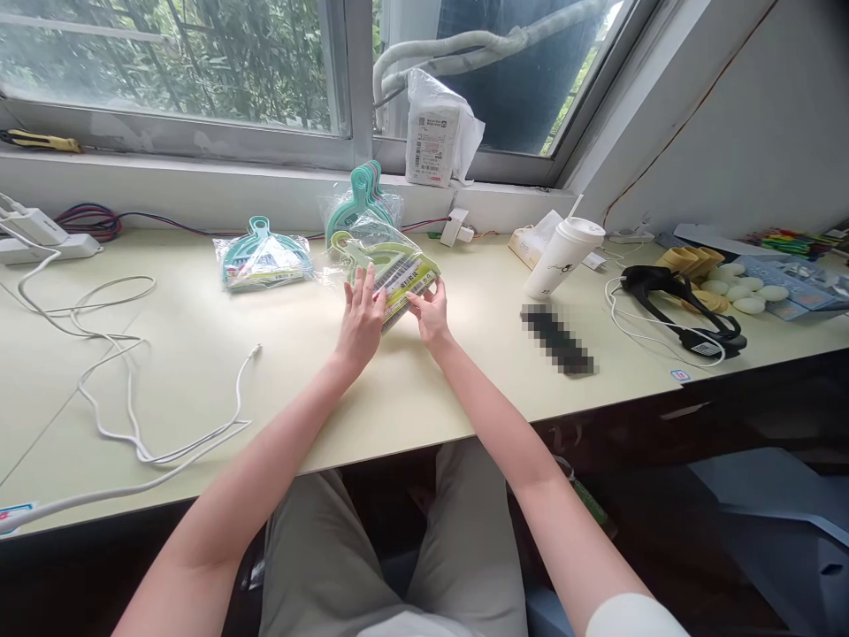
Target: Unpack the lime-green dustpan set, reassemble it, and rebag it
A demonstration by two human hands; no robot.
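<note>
A green dustpan-shaped item in clear plastic wrap (406, 276), with a yellow-green label, is tilted above the pale table. My left hand (362, 317) lies against its left side, fingers extended upward over the wrap. On the right, my right hand (431, 310) grips its lower right corner between thumb and fingers. Just behind it, several teal wrapped dustpans (362, 205) lean upright against the wall below the window. Another teal wrapped set (263, 258) lies flat on the table to the left.
White cables (136, 416) loop across the left of the table (279, 447). At right are a white cup (563, 257), a pixelated dark object (558, 340), a black headset (690, 310) and pale egg-like pieces (749, 292). A wrapped box (434, 141) stands on the sill.
</note>
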